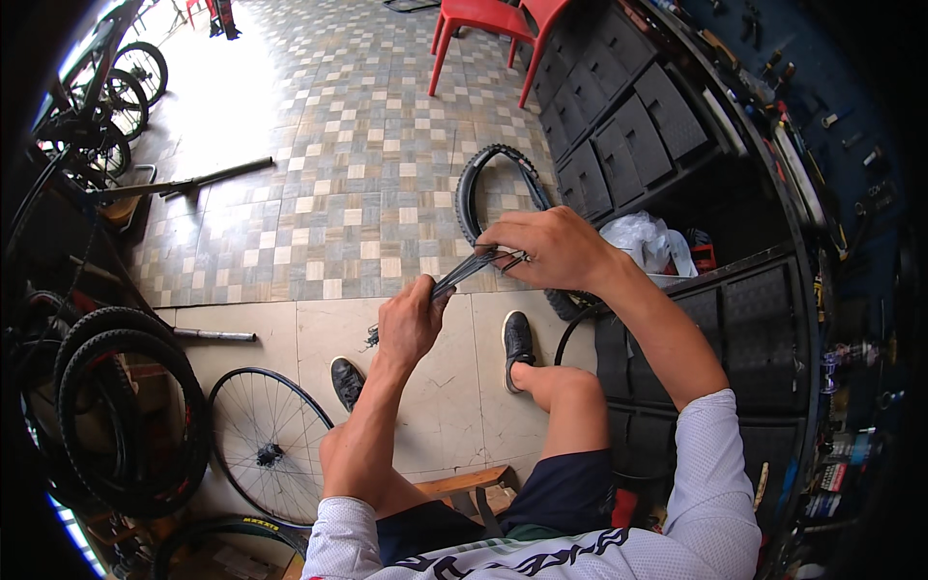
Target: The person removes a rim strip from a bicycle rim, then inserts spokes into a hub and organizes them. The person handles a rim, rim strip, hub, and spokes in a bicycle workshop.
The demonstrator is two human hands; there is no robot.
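Note:
A bundle of thin dark bicycle spokes point(466, 272) slants between my two hands, over the floor in front of my knees. My left hand point(408, 319) is closed around its lower left part, and thin ends point(372, 335) stick out below that fist. At the upper right end, my right hand point(546, 246) pinches the spokes with its fingers, and a few tips poke out near the fingertips. How many spokes there are cannot be told. My palms hide part of the bundle.
A spoked wheel point(220, 425) stands at my left, beside hanging tyres point(72, 406). A loose tyre point(467, 193) leans by black drawers point(667, 121) at my right. Beyond are a red chair point(483, 17) and parked bicycles point(121, 97). A plastic bag point(640, 237) sits on a shelf.

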